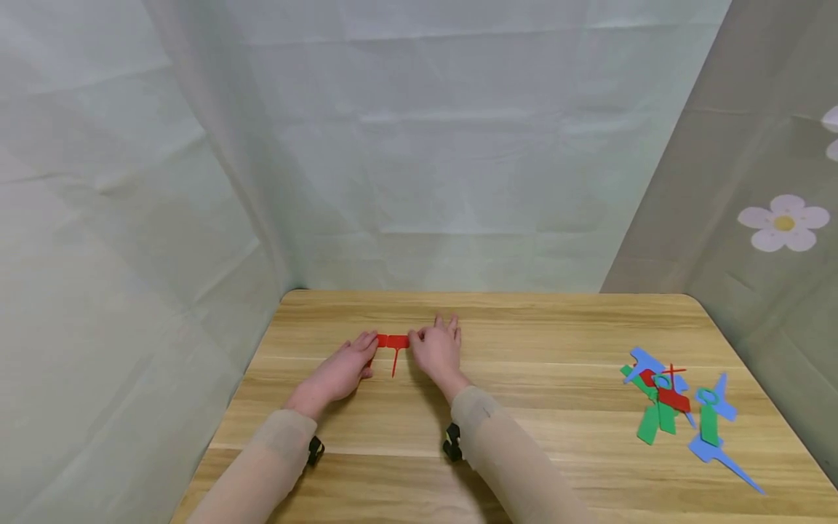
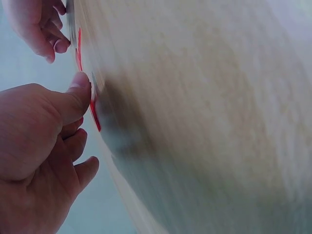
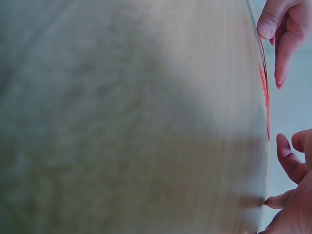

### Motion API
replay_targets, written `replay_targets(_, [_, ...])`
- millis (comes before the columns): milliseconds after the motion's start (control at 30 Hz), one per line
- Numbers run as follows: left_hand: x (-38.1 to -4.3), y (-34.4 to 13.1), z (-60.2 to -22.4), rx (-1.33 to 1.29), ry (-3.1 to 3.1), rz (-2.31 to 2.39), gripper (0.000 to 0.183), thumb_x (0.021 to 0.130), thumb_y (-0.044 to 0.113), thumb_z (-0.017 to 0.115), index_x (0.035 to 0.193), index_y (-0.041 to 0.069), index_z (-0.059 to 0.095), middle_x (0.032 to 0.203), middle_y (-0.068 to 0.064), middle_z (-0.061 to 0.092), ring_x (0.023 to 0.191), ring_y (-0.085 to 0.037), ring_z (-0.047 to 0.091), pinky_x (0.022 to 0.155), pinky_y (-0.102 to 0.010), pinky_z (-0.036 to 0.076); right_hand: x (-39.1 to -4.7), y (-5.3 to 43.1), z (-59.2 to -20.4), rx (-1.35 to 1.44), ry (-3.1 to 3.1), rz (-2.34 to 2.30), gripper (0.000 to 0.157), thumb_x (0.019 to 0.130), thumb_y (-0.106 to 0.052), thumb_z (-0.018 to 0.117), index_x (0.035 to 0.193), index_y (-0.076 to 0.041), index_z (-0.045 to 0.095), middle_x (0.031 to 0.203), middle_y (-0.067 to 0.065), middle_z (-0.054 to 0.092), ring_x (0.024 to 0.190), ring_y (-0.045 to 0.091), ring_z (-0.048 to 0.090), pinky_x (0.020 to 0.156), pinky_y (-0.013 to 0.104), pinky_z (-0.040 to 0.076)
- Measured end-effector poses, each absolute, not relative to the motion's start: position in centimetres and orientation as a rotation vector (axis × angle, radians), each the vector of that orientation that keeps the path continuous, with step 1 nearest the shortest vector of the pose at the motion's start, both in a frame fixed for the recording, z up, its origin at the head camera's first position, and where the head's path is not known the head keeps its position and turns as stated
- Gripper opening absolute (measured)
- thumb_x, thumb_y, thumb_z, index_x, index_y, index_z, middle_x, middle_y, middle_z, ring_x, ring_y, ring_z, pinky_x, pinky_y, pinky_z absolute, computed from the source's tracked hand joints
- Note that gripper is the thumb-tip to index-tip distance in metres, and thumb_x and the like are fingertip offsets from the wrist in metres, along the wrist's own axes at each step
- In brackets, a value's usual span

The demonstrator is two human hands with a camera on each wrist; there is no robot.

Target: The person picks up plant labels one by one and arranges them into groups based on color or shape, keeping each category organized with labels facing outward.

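Two red T-shaped plant labels lie side by side on the wooden table, their wide heads in line at the far middle. My left hand [image 1: 347,367] is over the left red label [image 1: 382,340], fingers on its head and thumb by its stem, covering most of it. In the left wrist view, the thumb [image 2: 78,92] crosses this red label. At the outer end of the right red label [image 1: 398,342], my right hand [image 1: 439,349] has its thumb and index finger at the edge, the other fingers spread forward. The right wrist view shows those fingertips [image 3: 280,141] beside the red strip.
A loose pile of red, green and blue labels lies on the table's right side, with a red label [image 1: 674,399], a green label [image 1: 709,424] and a blue label [image 1: 707,447] among them. Pale cloth [image 1: 458,160] hangs behind the wooden table [image 1: 556,327].
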State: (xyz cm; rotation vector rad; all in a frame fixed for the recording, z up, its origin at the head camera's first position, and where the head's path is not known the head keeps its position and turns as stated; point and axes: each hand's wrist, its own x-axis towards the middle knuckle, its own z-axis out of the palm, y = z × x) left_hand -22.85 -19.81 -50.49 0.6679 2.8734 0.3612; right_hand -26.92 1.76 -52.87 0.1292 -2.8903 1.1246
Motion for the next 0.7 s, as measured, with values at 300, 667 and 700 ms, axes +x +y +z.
replay_targets(300, [-22.7, -19.9, -50.3, 0.683, 2.893, 0.372, 0.062, 0.105, 0.009, 0.068, 0.158, -0.012, 0.041, 0.170, -0.027, 0.031, 0.157, -0.043, 0.030, 0.125, -0.063, 0.027, -26.9, 1.9, -52.9, 0.134, -2.875, 1.163, 0.041, 0.111, -0.036, 0.056, 0.104, -0.009, 0.085, 0.164, 0.031, 0.039, 0.158, 0.057, 0.010, 0.128, 0.066, 0.013])
replay_targets(667, [-22.7, -19.9, -50.3, 0.764, 2.925, 0.436, 0.067, 0.105, 0.019, 0.070, 0.159, -0.008, 0.042, 0.169, -0.024, 0.036, 0.157, -0.041, 0.032, 0.127, -0.062, 0.026, -26.9, 2.9, -52.2, 0.142, -2.851, 1.167, 0.039, 0.112, -0.035, 0.055, 0.118, -0.007, 0.082, 0.162, 0.030, 0.042, 0.156, 0.059, 0.016, 0.128, 0.065, 0.016])
replay_targets(700, [-22.7, -19.9, -50.4, 0.768, 2.922, 0.440, 0.068, 0.105, 0.022, 0.071, 0.160, -0.007, 0.042, 0.169, -0.023, 0.036, 0.157, -0.040, 0.032, 0.127, -0.061, 0.025, -26.9, 3.1, -52.2, 0.144, -2.845, 1.167, 0.039, 0.111, -0.035, 0.055, 0.120, -0.007, 0.082, 0.162, 0.031, 0.042, 0.156, 0.059, 0.017, 0.128, 0.065, 0.017])
